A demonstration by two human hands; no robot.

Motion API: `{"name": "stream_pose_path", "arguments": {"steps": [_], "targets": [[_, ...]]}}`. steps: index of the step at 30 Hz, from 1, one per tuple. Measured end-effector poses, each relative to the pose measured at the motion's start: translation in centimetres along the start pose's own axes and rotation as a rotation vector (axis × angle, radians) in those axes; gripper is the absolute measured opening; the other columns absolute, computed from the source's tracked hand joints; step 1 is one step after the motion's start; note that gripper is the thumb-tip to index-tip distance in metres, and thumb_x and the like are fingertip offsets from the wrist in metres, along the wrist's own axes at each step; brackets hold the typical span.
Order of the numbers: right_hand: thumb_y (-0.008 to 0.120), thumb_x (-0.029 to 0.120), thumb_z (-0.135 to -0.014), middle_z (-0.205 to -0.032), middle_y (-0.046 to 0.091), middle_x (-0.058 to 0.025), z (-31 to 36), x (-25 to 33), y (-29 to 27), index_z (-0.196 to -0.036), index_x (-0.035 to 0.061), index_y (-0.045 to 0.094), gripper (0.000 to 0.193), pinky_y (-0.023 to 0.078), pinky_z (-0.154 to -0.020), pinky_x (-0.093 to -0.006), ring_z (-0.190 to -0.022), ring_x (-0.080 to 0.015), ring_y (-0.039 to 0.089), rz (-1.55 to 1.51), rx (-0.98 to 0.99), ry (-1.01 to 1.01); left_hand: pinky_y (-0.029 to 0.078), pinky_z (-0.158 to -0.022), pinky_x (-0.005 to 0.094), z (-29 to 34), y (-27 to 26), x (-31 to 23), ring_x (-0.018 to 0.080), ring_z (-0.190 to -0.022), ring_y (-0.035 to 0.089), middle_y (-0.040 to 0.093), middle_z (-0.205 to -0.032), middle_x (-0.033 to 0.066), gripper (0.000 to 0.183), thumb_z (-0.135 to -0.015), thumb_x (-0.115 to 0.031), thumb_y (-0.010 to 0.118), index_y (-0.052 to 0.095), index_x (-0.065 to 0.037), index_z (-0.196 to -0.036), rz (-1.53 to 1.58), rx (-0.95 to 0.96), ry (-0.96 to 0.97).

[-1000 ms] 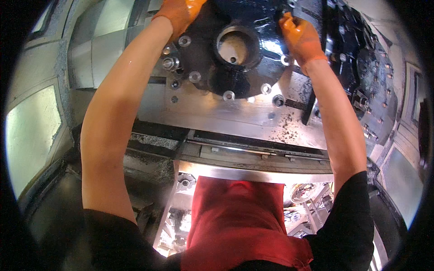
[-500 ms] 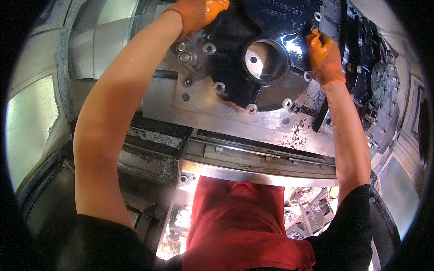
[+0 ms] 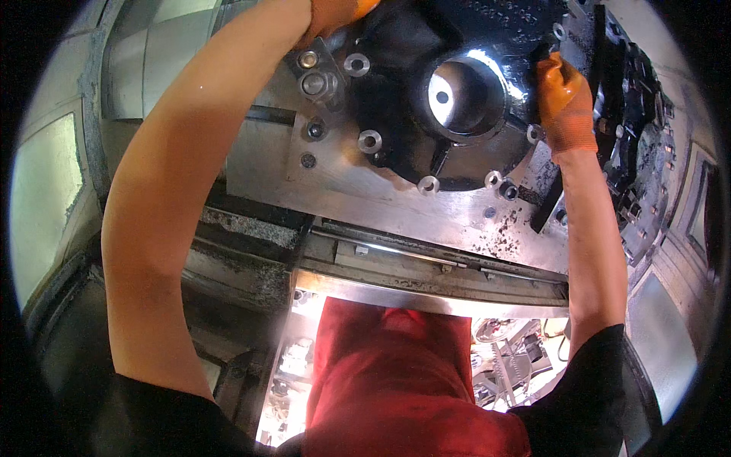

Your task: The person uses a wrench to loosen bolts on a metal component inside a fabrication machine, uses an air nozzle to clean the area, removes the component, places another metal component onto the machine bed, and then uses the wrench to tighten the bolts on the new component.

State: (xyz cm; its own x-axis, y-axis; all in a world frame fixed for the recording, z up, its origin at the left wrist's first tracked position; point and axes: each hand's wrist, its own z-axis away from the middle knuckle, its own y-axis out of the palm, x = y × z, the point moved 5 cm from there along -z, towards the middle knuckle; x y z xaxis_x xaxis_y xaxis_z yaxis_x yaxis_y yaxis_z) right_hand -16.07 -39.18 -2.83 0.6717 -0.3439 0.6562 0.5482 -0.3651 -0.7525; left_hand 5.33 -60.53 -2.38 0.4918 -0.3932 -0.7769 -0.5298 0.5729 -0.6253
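A large black metal casting [image 3: 396,114] with a round bore and several bolt holes around its rim stands against a bare metal fixture plate [image 3: 358,186]. At its right edge my right hand [image 3: 565,103], in an orange coated glove, is closed with its fingers curled on the casting's rim. My left hand [image 3: 335,14], gloved the same way, reaches up to the casting's upper left; the top of the picture cuts off its fingers. Just below that hand, a clamp with round bolts [image 3: 314,82] sits beside the casting.
Dark chips [image 3: 502,228] lie scattered on the plate's lower right. A metal ledge with rails [image 3: 411,255] runs below the plate, in front of my red apron [image 3: 388,365]. Another black part with several bolts [image 3: 640,145] stands at the right. Walls with windows [image 3: 53,206] enclose both sides.
The view has shifted slightly closer to the casting. My left hand has slipped further past the top edge of the picture. My right hand keeps its place on the rim.
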Motion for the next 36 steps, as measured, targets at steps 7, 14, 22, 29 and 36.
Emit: {"name": "stream_pose_path", "arguments": {"steps": [7,14,22,29,36], "targets": [[0.061,0.028,-0.089,-0.086,0.068,-0.0186,-0.5,-0.7,0.2,-0.100,0.0025,0.067,0.028,0.049,-0.069,-0.0328,-0.079,-0.0313,0.067,0.092,0.047,0.038,0.047,-0.074,0.0341,0.1,-0.2,1.0,0.0175,-0.088,0.061,0.066,-0.088,0.0219,0.038,-0.086,-0.022,0.060,0.059,0.012,-0.103,0.112,0.005,-0.029],[0.061,0.022,-0.091,-0.091,0.067,-0.0072,0.0,-2.7,0.0,-0.109,0.0024,0.063,0.026,0.048,-0.071,-0.0253,-0.080,-0.0167,0.064,0.162,0.053,-0.004,0.043,-0.061,0.0312,0.5,0.0,-2.0,0.0131,-0.069,0.052,0.058,-0.072,0.0094,0.026,-0.088,-0.021,0.059,0.059,0.005,-0.089,0.030,0.253,-0.112],[0.058,0.026,-0.093,-0.078,0.065,-0.0047,0.2,-1.4,0.5,-0.099,0.0018,0.066,0.026,0.044,-0.062,-0.0242,-0.071,-0.0101,0.059,-0.273,-0.017,0.099,0.041,-0.057,0.0304,1.2,-0.7,-1.7,0.0121,-0.065,0.051,0.057,-0.071,0.0053,0.022,-0.089,-0.020,0.058,0.060,0.002,-0.086,0.163,0.152,-0.129],[0.054,0.043,-0.094,-0.075,0.061,-0.0038,-0.1,-1.9,1.2,-0.092,-0.0015,0.061,0.046,0.042,-0.062,-0.0289,-0.069,-0.0115,0.050,-0.162,-0.008,-0.003,0.048,-0.063,0.0329,2.2,-3.3,-0.7,0.0187,-0.076,0.061,0.067,-0.090,0.0132,0.046,-0.085,-0.034,0.061,0.061,0.005,-0.108,-0.004,0.182,-0.174],[0.055,0.053,-0.091,-0.071,0.047,0.0040,-0.2,-2.2,0.3,-0.082,0.0031,0.054,0.050,0.034,-0.060,-0.0244,-0.069,-0.0071,0.039,-0.192,0.026,-0.005,0.046,-0.084,0.0336,13.8,-4.9,1.9,0.0200,-0.090,0.058,0.063,-0.095,0.0116,0.034,-0.091,-0.027,0.057,0.057,-0.002,-0.115,-0.003,-0.094,-0.106]]}}
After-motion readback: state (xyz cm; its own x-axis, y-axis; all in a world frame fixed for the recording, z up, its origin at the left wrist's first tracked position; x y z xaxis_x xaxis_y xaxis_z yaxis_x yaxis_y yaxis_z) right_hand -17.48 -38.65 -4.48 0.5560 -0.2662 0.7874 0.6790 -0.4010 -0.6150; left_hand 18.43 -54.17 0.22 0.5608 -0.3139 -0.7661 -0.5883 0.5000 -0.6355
